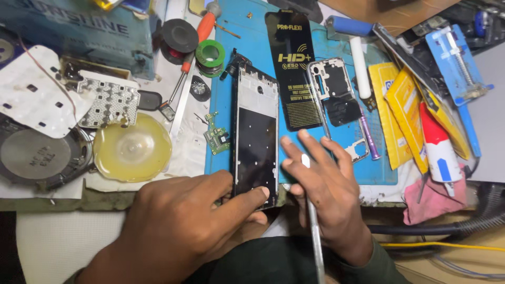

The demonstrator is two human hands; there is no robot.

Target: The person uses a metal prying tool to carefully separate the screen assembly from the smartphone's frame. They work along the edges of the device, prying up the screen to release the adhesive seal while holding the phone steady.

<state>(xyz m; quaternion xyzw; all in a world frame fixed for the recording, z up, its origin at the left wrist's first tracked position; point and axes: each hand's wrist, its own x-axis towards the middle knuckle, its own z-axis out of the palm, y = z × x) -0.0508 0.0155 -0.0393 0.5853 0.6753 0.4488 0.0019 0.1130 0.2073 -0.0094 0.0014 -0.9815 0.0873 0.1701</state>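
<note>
- Phone frame (255, 139), opened and stripped, lies lengthwise on the blue mat (231, 47), its near end at the bench edge.
- left hand (184, 221) pins the frame's near end, fingers closed around the bottom corner, thumb pressed on the lower right edge.
- right hand (329, 192) clenched on a thin metal pry tool (314, 221); its white tip sits just beside the frame's right edge, forefingers splayed toward the frame.
- Step in hand, by my read: prying or scraping along the frame's lower right side while the other hand steadies it.
- Next move looks to need a shallow tool angle and a firm hold-down so the frame doesn't skate off the mat.
- Small green circuit board (216, 134) sits just left of the frame; easy to knock.
- Loose silver mid-frame (336, 100) and black screen-protector packet (292, 68) lie close on the right, crowding the tool hand.
- Purple pen-like tool (369, 138), white-and-blue roller (357, 52), screwdriver with orange handle (197, 44), yellow suction cup (132, 148) further out.
</note>
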